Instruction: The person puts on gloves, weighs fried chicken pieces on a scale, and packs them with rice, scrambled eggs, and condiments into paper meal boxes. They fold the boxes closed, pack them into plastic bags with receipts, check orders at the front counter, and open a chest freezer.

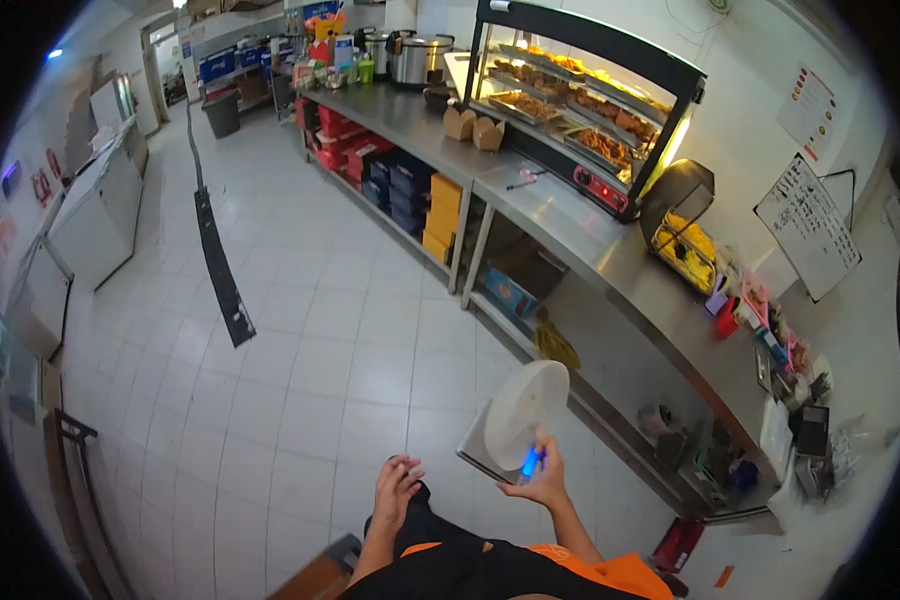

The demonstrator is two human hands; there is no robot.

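Note:
My right hand (540, 480), in front of me and right of centre, grips a stack of things. Foremost is a round, whitish, see-through lid or shallow bowl (525, 410). Behind it shows the edge of a flat, square, grey metal-looking piece (478, 462). A bright blue object (532, 462), perhaps a handle, sits by my thumb; its kind is not clear. My left hand (400, 485) is raised at lower centre, apart from the stack, fingers loosely bent and spread with nothing seen in them.
Along the right runs a steel counter (610, 255) carrying a heated food cabinet (580, 100), two cardboard boxes (473, 130) and cookers. Its lower shelves hold red, blue and yellow boxes. A black strip (220, 275) lies on the tiled floor. White freezers (98, 220) line the left.

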